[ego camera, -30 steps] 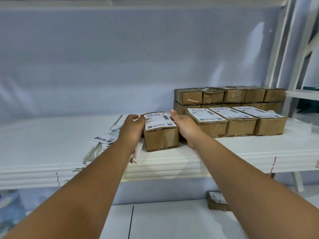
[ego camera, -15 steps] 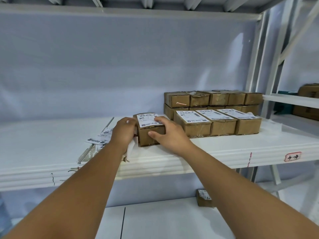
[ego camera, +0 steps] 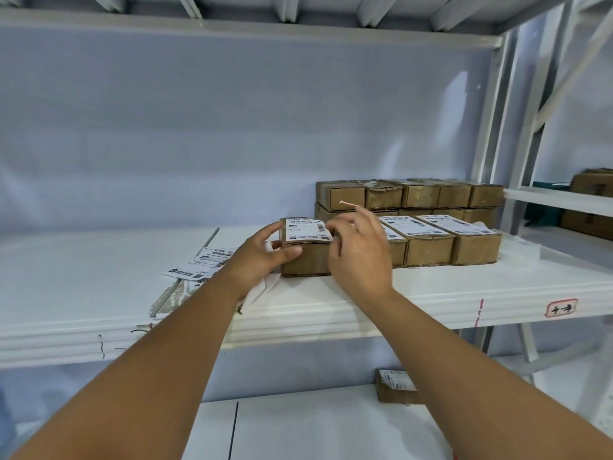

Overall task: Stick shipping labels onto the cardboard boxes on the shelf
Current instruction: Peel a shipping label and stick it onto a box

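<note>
A small cardboard box (ego camera: 306,262) stands on the white shelf (ego camera: 431,290), with a shipping label (ego camera: 306,230) across its top. My left hand (ego camera: 260,258) grips the box's left end, thumb across the front face and fingers at the top left corner. My right hand (ego camera: 360,252) is in front of the box's right end, its bent fingertips touching the label's right edge. A loose pile of shipping labels (ego camera: 202,263) lies on the shelf left of my left hand. White backing paper (ego camera: 263,288) sticks out from under my left wrist.
Labelled boxes (ego camera: 428,242) sit in a row right of the held box, partly hidden by my right hand. Behind them are two tiers of plain boxes (ego camera: 418,194). One labelled box (ego camera: 394,390) sits on the lower shelf. A shelf upright (ego camera: 497,144) stands right.
My right hand lifted off the box's front face to the label's right edge. My left thumb came round onto the front. The view came closer and tilted up slightly.
</note>
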{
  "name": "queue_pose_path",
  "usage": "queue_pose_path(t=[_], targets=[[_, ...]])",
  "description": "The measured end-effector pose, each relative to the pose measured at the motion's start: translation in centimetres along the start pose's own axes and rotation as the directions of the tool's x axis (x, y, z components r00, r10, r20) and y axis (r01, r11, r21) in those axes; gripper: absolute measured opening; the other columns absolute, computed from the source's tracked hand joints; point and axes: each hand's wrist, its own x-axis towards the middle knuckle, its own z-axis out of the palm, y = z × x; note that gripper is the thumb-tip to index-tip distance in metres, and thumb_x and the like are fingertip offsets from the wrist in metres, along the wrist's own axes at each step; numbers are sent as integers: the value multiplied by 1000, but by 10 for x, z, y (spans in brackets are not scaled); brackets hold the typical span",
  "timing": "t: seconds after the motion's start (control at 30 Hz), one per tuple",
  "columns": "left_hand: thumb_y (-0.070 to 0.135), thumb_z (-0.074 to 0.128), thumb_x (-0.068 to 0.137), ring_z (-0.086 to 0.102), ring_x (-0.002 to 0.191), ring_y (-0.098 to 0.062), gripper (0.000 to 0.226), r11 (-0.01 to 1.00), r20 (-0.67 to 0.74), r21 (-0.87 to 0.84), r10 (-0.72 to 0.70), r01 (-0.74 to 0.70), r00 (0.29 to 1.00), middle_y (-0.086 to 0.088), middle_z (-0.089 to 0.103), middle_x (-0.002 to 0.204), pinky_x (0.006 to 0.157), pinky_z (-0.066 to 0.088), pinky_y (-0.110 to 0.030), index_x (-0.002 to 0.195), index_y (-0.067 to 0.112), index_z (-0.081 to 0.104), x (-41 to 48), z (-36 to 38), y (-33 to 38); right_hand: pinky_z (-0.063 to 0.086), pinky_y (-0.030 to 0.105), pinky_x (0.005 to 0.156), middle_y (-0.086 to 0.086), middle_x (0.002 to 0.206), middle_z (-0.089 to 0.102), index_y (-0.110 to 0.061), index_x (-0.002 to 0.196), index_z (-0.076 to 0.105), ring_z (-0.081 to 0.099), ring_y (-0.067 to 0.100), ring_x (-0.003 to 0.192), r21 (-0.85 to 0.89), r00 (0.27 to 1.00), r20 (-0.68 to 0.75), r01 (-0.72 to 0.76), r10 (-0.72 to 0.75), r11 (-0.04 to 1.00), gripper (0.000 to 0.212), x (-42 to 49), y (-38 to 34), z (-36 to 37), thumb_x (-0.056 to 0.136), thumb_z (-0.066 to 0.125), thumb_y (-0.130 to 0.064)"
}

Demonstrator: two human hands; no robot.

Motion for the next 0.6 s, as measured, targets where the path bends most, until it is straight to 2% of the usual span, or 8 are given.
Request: queue_pose_path(t=[0.07, 0.13, 0.2, 0.3, 0.47, 0.53, 0.6], targets=[[28, 71, 82, 57, 111, -12, 50, 999, 18, 41, -8, 7, 1000, 6, 60, 121, 85, 42, -16, 127, 35, 53, 3, -1, -3, 38, 45, 104, 4, 103, 68, -15, 98, 72, 54, 30, 116, -127, 997, 56, -42, 49, 991, 41, 4, 14, -7, 84, 35, -25], [27, 69, 84, 58, 106, -9, 48, 998, 35, 59, 4, -6, 999, 6, 60, 121, 84, 42, -12, 129, 34, 53, 3, -2, -5, 27, 43, 111, 1, 113, 65, -19, 109, 68, 50, 25, 119, -217, 959, 226, -123, 172, 969, 36, 8, 27, -12, 93, 37, -27], [25, 69, 84, 61, 102, -4, 49, 1000, 81, 8, 17, -17, 997, 6, 64, 118, 91, 45, -16, 129, 32, 54, 4, -1, -6, 28, 40, 108, 1, 109, 66, -20, 107, 66, 54, 23, 110, -237, 933, 292, -141, 209, 961, 29, 8, 36, -11, 97, 39, -25], [28, 72, 81, 58, 113, -8, 53, 999, 100, 45, 18, -22, 995, 7, 63, 121, 105, 40, -31, 129, 35, 54, 7, -2, -9, 31, 39, 105, 2, 101, 68, -19, 101, 66, 58, 24, 100, -216, 937, 276, -157, 214, 964, 27, 7, 38, -9, 95, 40, -21], [45, 71, 78, 43, 129, -5, 65, 976, 134, 205, 43, -70, 990, 15, 54, 133, 114, 26, -39, 136, 42, 44, 12, 0, -13, 26, 37, 109, 3, 105, 69, -20, 109, 67, 57, 23, 104, -145, 931, 262, -221, 253, 964, 31, 7, 37, -13, 92, 42, -11], [47, 69, 79, 42, 130, -6, 66, 970, 152, 232, 40, -75, 988, 15, 53, 135, 114, 25, -38, 138, 44, 40, 12, 1, -12, 26, 36, 109, 5, 104, 70, -19, 111, 67, 57, 24, 104, -111, 929, 261, -242, 263, 964, 35, 7, 36, -15, 89, 43, -6], [42, 64, 84, 40, 131, -5, 63, 963, 157, 257, 36, -76, 987, 14, 52, 136, 109, 26, -31, 140, 45, 35, 10, 2, -11, 26, 36, 110, 6, 102, 71, -17, 110, 67, 59, 24, 102, -78, 932, 250, -252, 264, 964, 37, 7, 37, -15, 86, 43, -3]])
